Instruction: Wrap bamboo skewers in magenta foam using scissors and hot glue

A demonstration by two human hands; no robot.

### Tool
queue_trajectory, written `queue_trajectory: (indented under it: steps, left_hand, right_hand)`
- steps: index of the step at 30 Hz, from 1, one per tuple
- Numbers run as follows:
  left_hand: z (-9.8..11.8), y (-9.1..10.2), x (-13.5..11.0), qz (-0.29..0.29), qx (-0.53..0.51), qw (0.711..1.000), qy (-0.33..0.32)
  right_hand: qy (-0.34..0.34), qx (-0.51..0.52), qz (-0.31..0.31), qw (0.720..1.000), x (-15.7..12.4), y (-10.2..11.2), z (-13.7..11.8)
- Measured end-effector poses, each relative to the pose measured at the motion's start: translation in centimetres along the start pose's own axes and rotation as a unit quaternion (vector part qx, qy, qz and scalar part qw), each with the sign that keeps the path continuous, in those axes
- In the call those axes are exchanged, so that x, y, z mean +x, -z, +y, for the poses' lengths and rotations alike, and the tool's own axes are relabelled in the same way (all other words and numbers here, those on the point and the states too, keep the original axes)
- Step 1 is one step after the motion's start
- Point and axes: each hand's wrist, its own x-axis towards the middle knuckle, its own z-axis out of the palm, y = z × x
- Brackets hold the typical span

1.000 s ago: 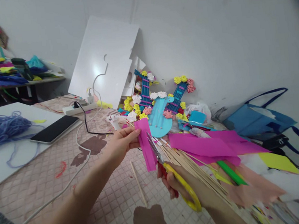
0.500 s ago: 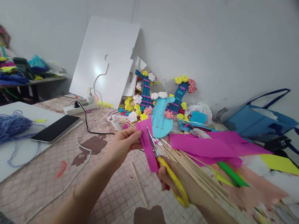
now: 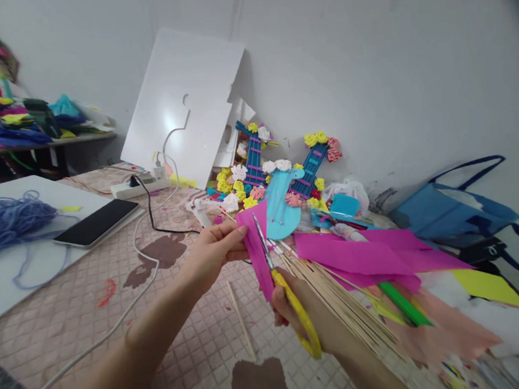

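My left hand (image 3: 221,243) pinches a strip of magenta paper (image 3: 255,254) at its upper left edge, holding it above the table. In my right hand (image 3: 294,302) is a pair of scissors (image 3: 299,311) with yellow handles, its fingers wrapped round them. The metal blades point up and away from me and lie along the magenta strip, looking nearly closed. Just behind the strip's top end rests a light-blue cut-out shape (image 3: 282,207). Below my left hand a single wooden stick (image 3: 242,320) lies on the tiled-pattern table (image 3: 187,350).
Right of my hands lie a bundle of thin sticks (image 3: 340,300), magenta sheets (image 3: 353,252) and a green strip (image 3: 405,304). A blue bag (image 3: 460,210) stands behind them. To the left are a phone (image 3: 98,224), blue yarn (image 3: 7,224), a power strip (image 3: 142,187) and a white cable (image 3: 142,253).
The scissor blades have come closer together, and the yellow handles have swung slightly left. The magenta strip's lower end has shifted and looks narrower. My left hand stays in place.
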Motion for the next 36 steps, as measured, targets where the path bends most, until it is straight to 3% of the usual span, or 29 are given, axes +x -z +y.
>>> queue_trajectory:
  steps: [7,14,20,26,36]
  left_hand:
    - [0.3,0.3,0.0,0.012,0.011,1.0,0.0]
    - [0.5,0.3,-0.1,0.003,0.02,1.0,0.0]
    - [0.6,0.2,-0.1,0.017,0.017,1.0,0.0]
    - [0.6,0.3,-0.1,0.016,0.019,1.0,-0.005]
    - [0.9,0.0,-0.3,0.012,0.024,1.0,-0.008]
  right_hand:
    - [0.006,0.009,0.0,1.0,-0.2,-0.5,1.5]
    - [0.014,-0.022,0.001,1.0,0.1,0.0,-0.2]
    - [-0.025,-0.063,0.004,0.998,0.2,0.7,-2.4]
    - [-0.023,-0.082,0.008,0.996,0.3,0.6,-2.5]
    - [-0.082,0.048,0.014,0.995,0.5,-0.5,-1.3]
